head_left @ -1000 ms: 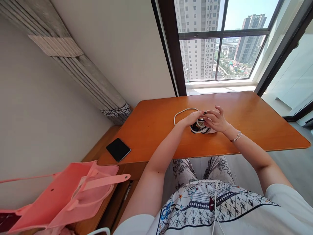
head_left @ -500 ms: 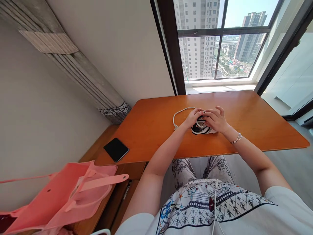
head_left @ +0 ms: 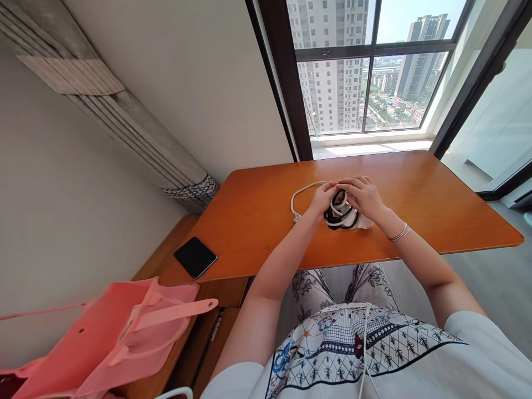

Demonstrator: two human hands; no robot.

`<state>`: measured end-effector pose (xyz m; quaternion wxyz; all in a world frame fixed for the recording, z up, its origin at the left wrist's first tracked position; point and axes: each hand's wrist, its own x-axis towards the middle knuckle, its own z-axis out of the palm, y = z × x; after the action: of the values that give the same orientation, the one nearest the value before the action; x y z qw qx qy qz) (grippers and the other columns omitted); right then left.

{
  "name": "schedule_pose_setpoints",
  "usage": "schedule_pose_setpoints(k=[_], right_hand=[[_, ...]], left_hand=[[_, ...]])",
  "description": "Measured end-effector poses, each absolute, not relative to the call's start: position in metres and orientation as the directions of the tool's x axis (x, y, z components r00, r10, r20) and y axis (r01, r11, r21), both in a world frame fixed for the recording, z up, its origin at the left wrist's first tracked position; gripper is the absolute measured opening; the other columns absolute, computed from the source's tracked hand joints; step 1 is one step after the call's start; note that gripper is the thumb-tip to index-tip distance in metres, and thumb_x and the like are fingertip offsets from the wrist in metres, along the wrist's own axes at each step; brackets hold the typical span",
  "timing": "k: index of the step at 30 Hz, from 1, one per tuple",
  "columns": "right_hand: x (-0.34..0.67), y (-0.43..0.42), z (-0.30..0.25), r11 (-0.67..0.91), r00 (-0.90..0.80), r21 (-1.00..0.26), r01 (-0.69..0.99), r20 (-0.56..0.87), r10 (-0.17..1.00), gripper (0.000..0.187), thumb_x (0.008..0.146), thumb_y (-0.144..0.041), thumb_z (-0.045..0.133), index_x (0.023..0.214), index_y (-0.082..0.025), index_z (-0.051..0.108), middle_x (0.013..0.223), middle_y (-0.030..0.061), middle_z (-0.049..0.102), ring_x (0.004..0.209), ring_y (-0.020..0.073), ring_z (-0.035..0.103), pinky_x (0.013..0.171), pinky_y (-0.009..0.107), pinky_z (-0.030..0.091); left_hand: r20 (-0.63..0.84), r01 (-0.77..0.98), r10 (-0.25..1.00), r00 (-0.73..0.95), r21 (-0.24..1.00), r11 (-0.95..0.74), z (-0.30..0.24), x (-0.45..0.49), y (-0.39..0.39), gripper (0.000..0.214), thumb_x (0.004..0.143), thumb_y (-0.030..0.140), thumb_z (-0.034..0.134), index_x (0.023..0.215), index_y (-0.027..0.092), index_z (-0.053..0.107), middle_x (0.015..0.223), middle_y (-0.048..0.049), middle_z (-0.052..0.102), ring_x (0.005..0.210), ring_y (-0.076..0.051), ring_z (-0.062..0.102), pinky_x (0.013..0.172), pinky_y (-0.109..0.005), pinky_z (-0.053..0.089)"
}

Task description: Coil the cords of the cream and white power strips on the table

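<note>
A bundle of coiled black and white cables (head_left: 341,213) sits on the orange-brown table (head_left: 257,221), between my two hands. My left hand (head_left: 324,197) grips the top left of the coil, its fingers closed around the cable. From the other side my right hand (head_left: 362,195) reaches over the top, fingers bent against the coil near my left fingertips. One white cable end (head_left: 296,213) loops out to the left and lies on the tabletop. Something pale, too covered to make out, lies under the coil on the right.
A black tablet or phone (head_left: 195,257) lies near the table's left corner. A pink open bag (head_left: 108,332) stands lower left on a wooden surface. Behind the table is a window (head_left: 374,94), and a grey curtain (head_left: 141,138) hangs at the left.
My right fingers have come down flatter over the coil, closer to my left hand. The coil's loops now show more between my hands. The view has shifted slightly.
</note>
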<state>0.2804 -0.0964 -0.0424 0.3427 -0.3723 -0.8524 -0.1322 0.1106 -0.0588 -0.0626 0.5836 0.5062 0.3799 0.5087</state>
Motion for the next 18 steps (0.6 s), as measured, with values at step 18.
schedule_pose_setpoints(k=[18], right_hand=[[0.269,-0.091,-0.037,0.652,-0.092,-0.562,0.509,0.717,0.691,0.017,0.091,-0.037,0.063,0.090,-0.021,0.070,0.081,0.0017,0.067,0.070,0.0160,0.055,0.071,0.032,0.045]], left_hand=[[0.210,-0.174,0.880,0.425,0.973,-0.148,-0.048,0.100,-0.074,0.069,0.071,0.077,0.067,0.104,0.017,0.069,0.102,-0.0085,0.073,0.098,-0.023,0.067,0.083,-0.032,0.053]])
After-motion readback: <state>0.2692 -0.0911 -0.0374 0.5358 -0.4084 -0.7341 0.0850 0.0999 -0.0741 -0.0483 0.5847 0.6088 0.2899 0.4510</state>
